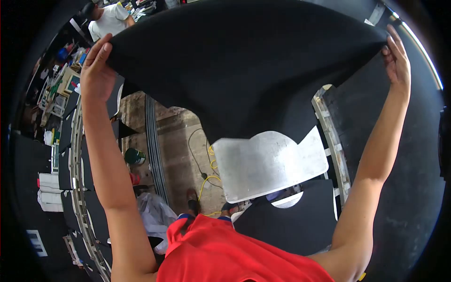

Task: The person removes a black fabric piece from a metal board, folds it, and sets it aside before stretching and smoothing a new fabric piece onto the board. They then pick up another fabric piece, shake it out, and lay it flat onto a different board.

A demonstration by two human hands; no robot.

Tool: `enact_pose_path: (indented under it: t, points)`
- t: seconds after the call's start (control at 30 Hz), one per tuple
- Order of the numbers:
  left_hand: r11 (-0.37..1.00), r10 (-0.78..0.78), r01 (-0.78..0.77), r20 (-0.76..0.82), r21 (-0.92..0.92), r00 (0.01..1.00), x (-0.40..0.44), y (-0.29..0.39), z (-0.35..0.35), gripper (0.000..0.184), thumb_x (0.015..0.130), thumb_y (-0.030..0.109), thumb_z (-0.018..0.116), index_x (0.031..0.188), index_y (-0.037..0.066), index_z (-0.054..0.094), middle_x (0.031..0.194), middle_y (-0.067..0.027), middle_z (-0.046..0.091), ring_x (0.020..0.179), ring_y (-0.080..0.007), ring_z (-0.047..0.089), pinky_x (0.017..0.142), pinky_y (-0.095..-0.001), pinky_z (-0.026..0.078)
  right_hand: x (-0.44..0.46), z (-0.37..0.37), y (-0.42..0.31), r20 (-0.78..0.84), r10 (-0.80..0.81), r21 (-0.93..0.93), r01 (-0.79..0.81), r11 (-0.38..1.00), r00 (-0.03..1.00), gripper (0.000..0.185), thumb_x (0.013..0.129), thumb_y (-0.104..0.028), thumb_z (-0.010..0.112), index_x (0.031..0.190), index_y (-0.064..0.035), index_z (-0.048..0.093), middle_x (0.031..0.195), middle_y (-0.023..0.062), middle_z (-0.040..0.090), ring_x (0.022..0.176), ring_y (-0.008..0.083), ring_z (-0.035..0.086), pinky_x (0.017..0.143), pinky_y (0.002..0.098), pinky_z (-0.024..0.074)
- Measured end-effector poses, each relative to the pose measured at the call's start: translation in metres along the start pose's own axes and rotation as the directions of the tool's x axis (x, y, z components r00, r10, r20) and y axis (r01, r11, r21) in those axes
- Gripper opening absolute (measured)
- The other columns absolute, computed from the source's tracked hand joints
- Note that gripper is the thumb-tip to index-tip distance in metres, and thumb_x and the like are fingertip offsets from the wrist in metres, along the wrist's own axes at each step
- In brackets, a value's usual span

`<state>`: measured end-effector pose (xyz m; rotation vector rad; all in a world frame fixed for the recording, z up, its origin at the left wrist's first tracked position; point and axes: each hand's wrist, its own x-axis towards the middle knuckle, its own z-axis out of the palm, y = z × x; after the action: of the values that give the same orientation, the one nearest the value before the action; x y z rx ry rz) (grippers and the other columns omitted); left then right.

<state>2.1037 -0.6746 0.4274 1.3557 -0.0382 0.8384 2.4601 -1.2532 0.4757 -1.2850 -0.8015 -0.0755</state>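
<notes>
Fingers of the left hand [99, 66] and right hand [396, 58], nearly closed, pinch the black sheet [244, 61] across the top, above a silvery plate [275, 164] and, lower left of centre, bare floor [176, 145].

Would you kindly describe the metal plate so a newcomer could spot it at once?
Start from the black sheet stretched between the left hand and right hand. Below its lower edge shows the metal plate, bare and silvery, far broader than the rounded silvery piece below.
</notes>
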Motion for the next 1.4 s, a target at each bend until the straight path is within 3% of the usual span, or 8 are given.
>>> enact_pose_path:
  t: [0.13, 0.3, 0.4, 0.53, 0.73, 0.93, 1.13, 1.4]
  points:
    - [0.990, -0.076, 0.088, -0.110, 0.113, 0.991, 0.018, -0.003, 0.013, 0.034, 0.090, 0.016, 0.069, 0.119, -0.002, 0.064, 0.111, -0.0072, 0.067, 0.103, -0.0168, 0.062, 0.085, -0.0301, 0.050, 0.033, 0.008, 0.021, -0.028, 0.106, -0.116, -0.109, 0.987, 0.994, 0.036, 0.093, -0.011, 0.064, 0.127, -0.0001, 0.058, 0.097, 0.0038, 0.067, 0.079, 0.0085, 0.065, 0.062, 0.0147, 0.0510]
    - [0.763, -0.294, 0.316, -0.132, 0.564, 0.947, 0.048, -0.072, -0.006, 0.026, 0.087, 0.019, 0.071, 0.112, 0.012, 0.071, 0.090, 0.0073, 0.061, 0.067, -0.0028, 0.045, 0.056, -0.0168, 0.034, 0.061, 0.025, 0.124, -0.064, 0.417, -0.018, -0.419, 0.908, 0.907, 0.032, 0.091, -0.004, 0.061, 0.121, 0.0079, 0.057, 0.105, 0.0177, 0.065, 0.089, 0.0250, 0.068, 0.071, 0.0234, 0.0571]
    - [0.890, -0.226, 0.279, -0.183, 0.361, 0.957, 0.065, -0.087, 0.005, 0.029, 0.089, 0.010, 0.068, 0.116, 0.003, 0.066, 0.095, -0.0004, 0.065, 0.082, -0.0093, 0.062, 0.071, -0.0186, 0.049, 0.082, 0.041, 0.148, -0.081, 0.417, 0.014, -0.418, 0.909, 0.905, 0.031, 0.091, -0.001, 0.059, 0.121, 0.0085, 0.056, 0.114, 0.0189, 0.061, 0.097, 0.0301, 0.067, 0.085, 0.0333, 0.0567]
    - [0.984, 0.163, -0.149, -0.159, 0.092, 0.974, 0.081, -0.049, 0.028, 0.028, 0.092, 0.004, 0.061, 0.116, -0.009, 0.059, 0.105, -0.0134, 0.064, 0.101, -0.0274, 0.066, 0.092, -0.0322, 0.053, 0.124, 0.039, 0.115, -0.218, -0.096, 0.318, 0.163, 0.934, 0.971, 0.021, 0.090, -0.003, 0.062, 0.108, 0.0088, 0.062, 0.111, 0.0154, 0.065, 0.106, 0.0339, 0.064, 0.099, 0.0453, 0.0511]
    - [0.929, 0.295, -0.302, -0.064, -0.216, 0.953, 0.025, -0.015, 0.028, 0.025, 0.093, 0.005, 0.059, 0.114, -0.009, 0.059, 0.110, -0.0171, 0.063, 0.101, -0.0301, 0.066, 0.096, -0.0394, 0.052, 0.073, 0.021, 0.063, -0.291, -0.159, 0.356, 0.261, 0.897, 0.943, 0.017, 0.091, -0.002, 0.060, 0.105, 0.0071, 0.064, 0.112, 0.0162, 0.065, 0.109, 0.0287, 0.062, 0.104, 0.0442, 0.0467]
    - [0.989, -0.050, 0.081, -0.232, 0.124, 0.971, -0.090, -0.110, 0.043, 0.019, 0.094, 0.012, 0.061, 0.102, -0.005, 0.065, 0.100, -0.0108, 0.066, 0.087, -0.0174, 0.065, 0.083, -0.0299, 0.052, -0.029, -0.012, 0.140, -0.181, 0.182, 0.117, -0.162, 0.980, 0.967, 0.017, 0.091, -0.006, 0.063, 0.105, 0.0029, 0.063, 0.099, 0.0073, 0.065, 0.093, 0.0171, 0.063, 0.084, 0.0325, 0.0537]
    - [0.816, -0.420, 0.485, -0.253, 0.316, 0.872, -0.198, -0.215, 0.034, 0.023, 0.088, 0.017, 0.069, 0.101, -0.002, 0.070, 0.085, -0.0031, 0.067, 0.073, -0.0084, 0.058, 0.069, -0.0229, 0.046, -0.137, -0.037, 0.250, -0.219, 0.503, 0.001, -0.515, 0.857, 0.836, 0.015, 0.087, -0.004, 0.066, 0.102, -0.0002, 0.065, 0.093, 0.0036, 0.065, 0.078, 0.0115, 0.062, 0.070, 0.0256, 0.0520]
    - [0.513, -0.638, 0.668, -0.281, 0.538, 0.717, -0.295, -0.261, 0.025, 0.023, 0.088, 0.014, 0.068, 0.103, -0.002, 0.070, 0.087, -0.0023, 0.068, 0.077, -0.0082, 0.059, 0.072, -0.0239, 0.047, -0.264, -0.053, 0.317, -0.289, 0.690, 0.043, -0.712, 0.701, 0.663, 0.018, 0.085, -0.001, 0.066, 0.102, -0.0010, 0.065, 0.091, 0.0032, 0.065, 0.077, 0.0127, 0.062, 0.068, 0.0261, 0.0519]
